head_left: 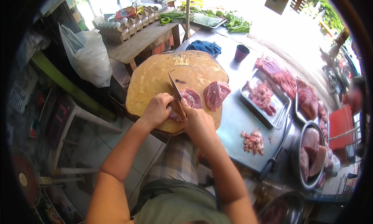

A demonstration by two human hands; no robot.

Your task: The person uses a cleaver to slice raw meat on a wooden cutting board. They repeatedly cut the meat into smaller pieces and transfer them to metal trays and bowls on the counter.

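Chopping board (pixel 151 74) bears meat (pixel 192 98), likely soft, slippery, best held edgewise; right hand (pixel 199 123) clasps knife (pixel 174 84); left hand (pixel 156 109): grip indeterminable.

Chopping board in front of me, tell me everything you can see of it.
The chopping board looks like thick yellow-brown wood, roughly round with a wavy edge. Its top is scuffed paler toward the far side, with a dark mark near the middle. It lies flat beneath the left hand and right hand, with meat resting on it.
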